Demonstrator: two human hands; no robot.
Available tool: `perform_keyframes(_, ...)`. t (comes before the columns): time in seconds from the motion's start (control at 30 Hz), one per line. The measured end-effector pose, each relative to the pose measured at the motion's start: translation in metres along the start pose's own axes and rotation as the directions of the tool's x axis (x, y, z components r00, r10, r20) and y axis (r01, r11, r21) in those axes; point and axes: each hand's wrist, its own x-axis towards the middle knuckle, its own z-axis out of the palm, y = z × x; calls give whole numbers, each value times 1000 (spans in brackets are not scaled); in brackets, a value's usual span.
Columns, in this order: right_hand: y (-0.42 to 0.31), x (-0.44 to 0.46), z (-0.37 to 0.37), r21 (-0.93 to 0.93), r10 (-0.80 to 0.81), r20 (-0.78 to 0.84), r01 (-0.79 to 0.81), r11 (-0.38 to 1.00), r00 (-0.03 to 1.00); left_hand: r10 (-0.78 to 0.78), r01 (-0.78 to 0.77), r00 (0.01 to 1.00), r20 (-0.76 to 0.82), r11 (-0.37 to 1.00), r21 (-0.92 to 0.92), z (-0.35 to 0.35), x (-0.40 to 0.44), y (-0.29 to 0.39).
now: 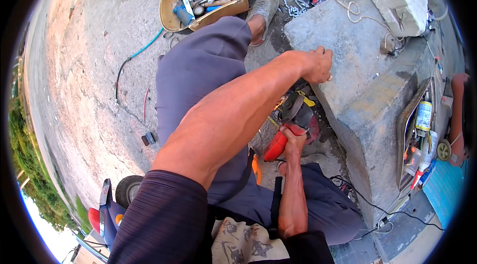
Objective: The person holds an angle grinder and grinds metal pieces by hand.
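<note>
My right hand is wrapped around the red body of an angle grinder. The grinder's disc lies just below my left forearm. My left hand is at the near corner of a large concrete block, its fingers curled. Whether anything is inside those fingers is hidden. Under the left wrist, beside the block, sit a yellow piece and dark parts that I cannot make out.
A tan bin of hand tools stands near my left shoe. Rope lies over the block near a white concrete chunk. At right are a tray with spray cans and a black cable. A teal hose crosses the ground.
</note>
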Motion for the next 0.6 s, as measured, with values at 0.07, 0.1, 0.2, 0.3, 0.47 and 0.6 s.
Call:
perform_keyframes(0.07,0,0,0,-3,0,11,0,1000,1000,6,-6,1000,-1,1000,-2,0,0,-1)
perform_keyframes(0.1,1,0,-1,0,1,16,-1,1000,1000,3,-3,1000,0,1000,1,0,1,-1)
perform_keyframes(0.2,2,0,0,7,-11,14,11,1000,1000,-4,4,1000,4,1000,7,0,1,0)
perform_keyframes(0.3,2,0,0,11,-5,18,5,1000,1000,-1,1,1000,6,1000,9,-1,1,0)
perform_keyframes(0.47,3,1,0,-4,0,8,0,1000,1000,-8,8,1000,6,1000,24,-1,1,0)
perform_keyframes(0.6,4,2,0,-3,-14,-4,14,1000,1000,-19,19,1000,11,1000,18,-2,1,1)
